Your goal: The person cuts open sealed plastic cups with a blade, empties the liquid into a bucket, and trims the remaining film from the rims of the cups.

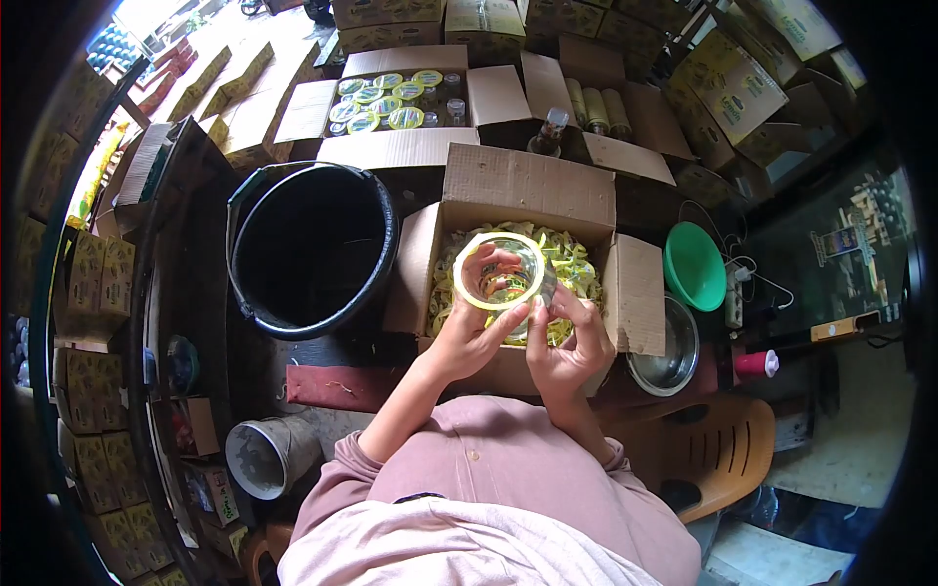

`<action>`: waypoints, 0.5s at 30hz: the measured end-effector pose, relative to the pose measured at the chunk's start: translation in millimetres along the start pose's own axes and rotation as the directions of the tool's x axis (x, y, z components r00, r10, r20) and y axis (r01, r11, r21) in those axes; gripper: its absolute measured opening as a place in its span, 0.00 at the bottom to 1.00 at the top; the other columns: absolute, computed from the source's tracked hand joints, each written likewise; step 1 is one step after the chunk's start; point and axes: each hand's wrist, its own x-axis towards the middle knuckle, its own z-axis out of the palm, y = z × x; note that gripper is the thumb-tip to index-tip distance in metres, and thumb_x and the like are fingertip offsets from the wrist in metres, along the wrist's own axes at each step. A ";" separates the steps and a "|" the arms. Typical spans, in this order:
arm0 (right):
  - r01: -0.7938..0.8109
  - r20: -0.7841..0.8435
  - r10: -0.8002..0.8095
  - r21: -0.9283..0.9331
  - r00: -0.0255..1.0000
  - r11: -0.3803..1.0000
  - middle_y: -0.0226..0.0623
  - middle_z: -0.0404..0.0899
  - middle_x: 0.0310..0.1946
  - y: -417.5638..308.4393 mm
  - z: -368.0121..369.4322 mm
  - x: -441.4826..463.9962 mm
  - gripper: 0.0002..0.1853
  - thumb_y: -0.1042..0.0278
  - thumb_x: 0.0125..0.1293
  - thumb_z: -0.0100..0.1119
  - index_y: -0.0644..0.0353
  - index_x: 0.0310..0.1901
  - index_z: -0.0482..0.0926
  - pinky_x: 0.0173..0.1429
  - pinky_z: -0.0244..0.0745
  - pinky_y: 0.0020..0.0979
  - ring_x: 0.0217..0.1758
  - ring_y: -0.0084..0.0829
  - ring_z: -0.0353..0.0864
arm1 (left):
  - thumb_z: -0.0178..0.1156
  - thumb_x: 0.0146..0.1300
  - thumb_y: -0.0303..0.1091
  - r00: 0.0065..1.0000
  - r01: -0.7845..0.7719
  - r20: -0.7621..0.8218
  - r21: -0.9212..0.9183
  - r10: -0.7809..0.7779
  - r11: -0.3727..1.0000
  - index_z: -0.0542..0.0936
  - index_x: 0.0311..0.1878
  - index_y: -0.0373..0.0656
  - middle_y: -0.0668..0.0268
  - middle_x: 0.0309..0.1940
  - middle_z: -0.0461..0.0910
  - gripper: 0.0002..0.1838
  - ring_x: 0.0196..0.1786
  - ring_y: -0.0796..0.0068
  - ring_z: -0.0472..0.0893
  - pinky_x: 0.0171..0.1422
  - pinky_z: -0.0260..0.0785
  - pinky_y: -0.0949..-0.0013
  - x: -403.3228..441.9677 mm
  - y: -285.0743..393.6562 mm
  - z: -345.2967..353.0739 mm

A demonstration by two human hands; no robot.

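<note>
A clear round piece with a yellow-green rim point(535, 252) is held over an open cardboard box point(528, 190). My left hand point(474, 337) is wrapped round its left side, some fingers showing through the clear middle. At its lower right edge, my right hand point(575, 337) has thumb and fingers pressed together; whatever they pinch is too small to make out. Many yellow-green and clear pieces point(576, 269) fill the box beneath both hands.
A black bucket point(383, 234) stands left of the box. To the right are a green bowl point(694, 266), a metal bowl point(674, 366) and a pink thread spool point(754, 364). Behind are a carton of lidded jars point(405, 118), a bottle point(549, 135) and another open carton point(625, 151).
</note>
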 end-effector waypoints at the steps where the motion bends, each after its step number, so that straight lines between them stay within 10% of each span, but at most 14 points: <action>1: -0.003 -0.002 0.003 0.006 1.000 1.000 0.32 0.75 0.23 -0.4 0.3 0.1 0.18 0.82 0.47 0.60 0.60 0.43 0.78 0.29 0.72 0.24 0.23 0.24 0.76 | 0.56 0.59 0.25 1.000 -0.003 0.004 0.008 0.003 1.000 0.47 0.65 0.44 0.60 0.56 0.58 0.35 0.61 0.72 0.60 0.62 0.53 0.66 -0.3 0.0 -0.1; 15: 0.038 -0.030 -0.038 -0.015 0.999 0.999 0.33 0.74 0.22 -0.1 1.0 3.9 0.19 0.83 0.47 0.60 0.62 0.44 0.77 0.28 0.72 0.23 0.23 0.24 0.75 | 0.54 0.60 0.25 0.990 -0.139 0.069 0.271 0.125 0.953 0.36 0.65 0.40 0.51 0.58 0.53 0.41 0.61 0.62 0.62 0.64 0.57 0.63 -3.8 -5.1 -1.6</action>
